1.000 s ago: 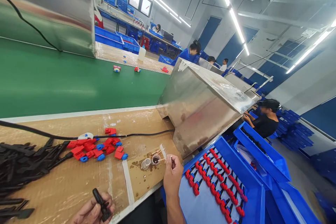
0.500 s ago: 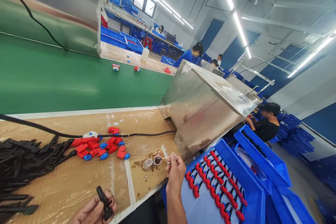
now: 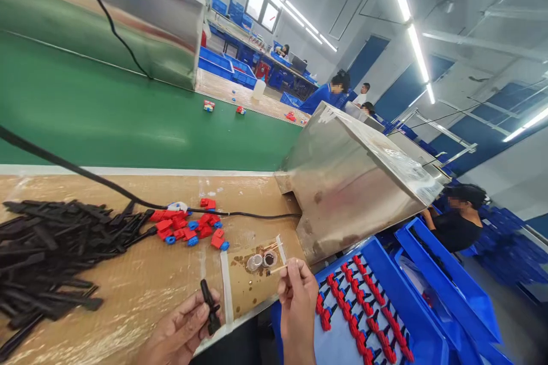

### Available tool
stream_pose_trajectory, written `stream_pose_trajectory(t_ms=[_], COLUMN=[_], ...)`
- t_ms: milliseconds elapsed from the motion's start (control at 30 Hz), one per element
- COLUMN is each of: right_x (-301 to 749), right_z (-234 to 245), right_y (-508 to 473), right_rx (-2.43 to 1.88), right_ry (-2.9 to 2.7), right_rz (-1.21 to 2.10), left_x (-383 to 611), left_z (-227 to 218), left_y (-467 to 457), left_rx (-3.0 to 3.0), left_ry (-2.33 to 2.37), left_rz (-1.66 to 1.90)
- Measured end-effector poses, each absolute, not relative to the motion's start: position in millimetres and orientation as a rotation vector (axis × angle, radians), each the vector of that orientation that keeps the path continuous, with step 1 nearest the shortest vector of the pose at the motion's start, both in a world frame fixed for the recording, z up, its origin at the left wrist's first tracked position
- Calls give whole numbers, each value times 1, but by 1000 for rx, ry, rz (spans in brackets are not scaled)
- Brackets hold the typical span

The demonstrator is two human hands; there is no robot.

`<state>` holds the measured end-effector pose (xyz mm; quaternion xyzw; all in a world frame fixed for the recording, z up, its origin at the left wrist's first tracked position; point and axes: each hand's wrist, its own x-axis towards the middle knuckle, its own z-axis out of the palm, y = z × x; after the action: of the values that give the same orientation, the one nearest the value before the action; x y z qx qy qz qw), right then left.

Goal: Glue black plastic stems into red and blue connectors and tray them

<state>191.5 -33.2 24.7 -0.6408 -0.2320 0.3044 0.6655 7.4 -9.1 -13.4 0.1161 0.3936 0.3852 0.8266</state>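
At seven o'clock of the view, the left hand [image 3: 188,325] grips one black part [image 3: 209,307] between thumb and fingers, its top end tilted to eleven o'clock. Near six o'clock, the right hand [image 3: 298,291] pinches one thin stick [image 3: 279,270], its tip pointing to nine o'clock just below two small cups. One cup, the dark cup [image 3: 270,259], holds dark liquid; the other, the pale cup [image 3: 254,263], stands beside it at nine o'clock. Whether the stick touches the dark cup I cannot tell. Wet spots dot the board around both.

At eight o'clock lies a heap [image 3: 64,245] of black parts, too tangled to count, and, nearer the centre, about eight red pieces [image 3: 217,238] with blue ends and one white piece [image 3: 177,206]. One cable [image 3: 107,182] runs past them to the metal hood [image 3: 342,182] at three o'clock; a second hood [image 3: 128,17] stands at ten. Two toys [image 3: 209,105] sit on the green belt [image 3: 128,137] at ten o'clock, with one bottle [image 3: 258,89] near twelve. At five o'clock, one blue tray [image 3: 434,336] holds well over a dozen red figures [image 3: 358,325] in rows. Five other people are visible, one in black [image 3: 460,228] near three o'clock.
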Motion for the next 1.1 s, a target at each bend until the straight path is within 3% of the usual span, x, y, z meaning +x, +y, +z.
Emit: stream_pose_trajectory(t_ms=[300,1100], right_x=[147,152], right_z=[22,38], right_y=[-73,-67], right_rx=[-1535,-1414], right_ry=[-1190,-1839], right_rz=[318,132], left_x=[9,9], left_z=[-16,3], left_y=[-14,-6], left_rx=[299,258], left_ry=[690,807], left_rz=[859,913])
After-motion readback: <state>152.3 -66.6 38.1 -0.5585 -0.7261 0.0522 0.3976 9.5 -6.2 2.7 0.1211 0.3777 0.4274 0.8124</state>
